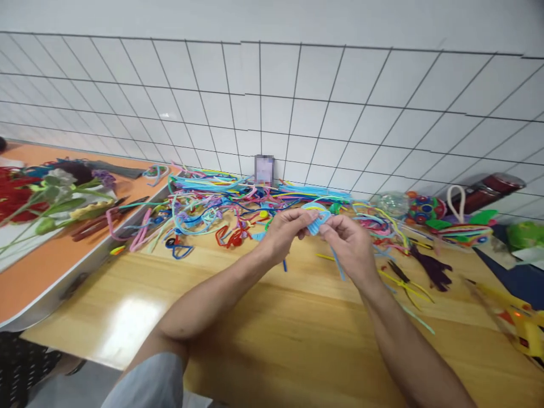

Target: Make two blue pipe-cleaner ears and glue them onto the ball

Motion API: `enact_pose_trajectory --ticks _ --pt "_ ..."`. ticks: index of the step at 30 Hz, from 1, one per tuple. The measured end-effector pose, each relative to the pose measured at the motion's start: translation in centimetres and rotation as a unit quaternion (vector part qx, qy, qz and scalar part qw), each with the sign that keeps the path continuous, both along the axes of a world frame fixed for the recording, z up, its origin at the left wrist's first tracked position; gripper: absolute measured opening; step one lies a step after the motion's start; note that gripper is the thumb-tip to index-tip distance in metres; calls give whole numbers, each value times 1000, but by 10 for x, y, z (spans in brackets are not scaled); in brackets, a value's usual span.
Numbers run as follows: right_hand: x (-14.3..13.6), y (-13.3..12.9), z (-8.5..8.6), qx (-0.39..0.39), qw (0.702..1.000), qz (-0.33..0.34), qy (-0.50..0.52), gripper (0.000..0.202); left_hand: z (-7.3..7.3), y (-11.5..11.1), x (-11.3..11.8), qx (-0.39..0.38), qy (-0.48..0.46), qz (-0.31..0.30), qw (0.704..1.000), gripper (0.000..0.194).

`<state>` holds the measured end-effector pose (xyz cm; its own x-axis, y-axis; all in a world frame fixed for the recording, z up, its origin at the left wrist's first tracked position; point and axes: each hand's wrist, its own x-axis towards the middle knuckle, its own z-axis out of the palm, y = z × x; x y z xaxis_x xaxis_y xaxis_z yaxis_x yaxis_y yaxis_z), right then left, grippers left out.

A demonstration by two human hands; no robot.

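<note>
Between my two hands, above the wooden table, is a light blue pipe cleaner piece (315, 224) made of strands laid side by side, with some yellow on its upper part. My left hand (285, 231) pinches its left side. The fingers of my right hand (347, 245) are closed on its right edge. A loose blue strand (339, 265) hangs below my right hand; where its upper end leads is hidden. Behind my hands, many coloured pipe cleaners (199, 212) lie tangled, among them a red bent bunch (232, 235).
Yellow-handled pliers (406, 283) and a dark purple glove-like piece (431, 267) lie at the right, near a yellow glue gun (521, 320). A dark red flask (488, 195) lies by the tiled wall. On the left stands an orange table (21, 283) with artificial flowers (59, 195).
</note>
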<state>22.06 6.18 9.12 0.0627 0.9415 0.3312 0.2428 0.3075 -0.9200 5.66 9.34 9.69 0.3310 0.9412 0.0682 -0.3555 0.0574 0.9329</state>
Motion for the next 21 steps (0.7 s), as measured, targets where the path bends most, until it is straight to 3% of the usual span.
enact_pose_trajectory --ticks 3,7,11,17,21 --pt "2 0 4 -11 1000 12 10 23 2 2 -1 -8 -1 -18 1000 59" --pt "3 2 7 -13 999 29 21 23 3 0 -3 53 54 -8 997 51" --pt "7 -1 10 -16 999 38 3 22 3 -2 -3 64 40 -4 997 50" --pt "17 -21 21 -23 997 47 -48 24 9 -7 -6 79 71 -89 990 52" --pt "11 -32 27 -45 999 5 -28 24 18 -12 -10 161 88 -30 983 39"
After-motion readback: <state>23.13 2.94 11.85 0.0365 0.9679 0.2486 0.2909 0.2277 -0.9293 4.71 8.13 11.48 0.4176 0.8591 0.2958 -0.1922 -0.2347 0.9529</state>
